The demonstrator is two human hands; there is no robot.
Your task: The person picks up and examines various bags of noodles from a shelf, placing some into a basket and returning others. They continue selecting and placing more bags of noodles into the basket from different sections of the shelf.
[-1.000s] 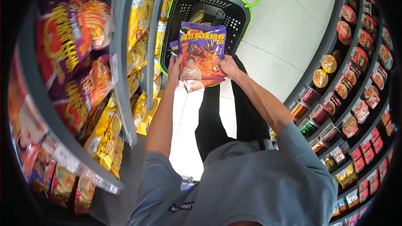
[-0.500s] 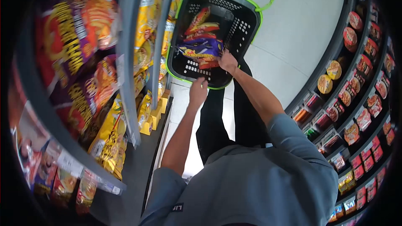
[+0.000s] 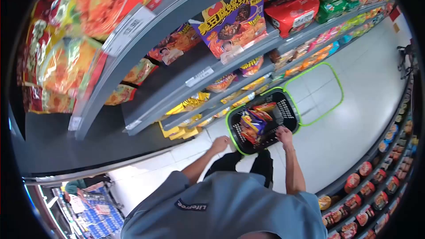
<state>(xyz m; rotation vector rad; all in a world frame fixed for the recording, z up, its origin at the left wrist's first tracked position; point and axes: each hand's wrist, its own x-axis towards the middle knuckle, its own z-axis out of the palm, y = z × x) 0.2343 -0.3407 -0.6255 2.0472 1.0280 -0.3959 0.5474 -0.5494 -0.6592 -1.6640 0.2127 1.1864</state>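
Note:
A black shopping basket [image 3: 290,119] with a green rim stands on the floor before my legs, its green handle [image 3: 341,89] folded outward. Inside lie a purple noodle packet [image 3: 253,121] and several red-orange packets [image 3: 265,107]. My right hand [image 3: 284,135] is over the basket's near right edge, apart from the packets. Its fingers are loosely bent and hold nothing I can see. Just outside the rim on the other side is my left hand [image 3: 220,143], its fingers curled in with nothing visible in them.
Shelves of bagged noodles run along the left and top, with a purple snail-noodle packet [image 3: 232,24] standing on one and red bags [image 3: 294,13] beside it. Cup noodles [image 3: 353,181] fill the curved shelf at right. Pale tiled floor [image 3: 318,155] lies between. Stacked blue goods [image 3: 99,212] show lower left.
My view has swung toward the left shelves, and the basket appears smaller and lower. My right hand has come away from the purple packet, which stays in the basket.

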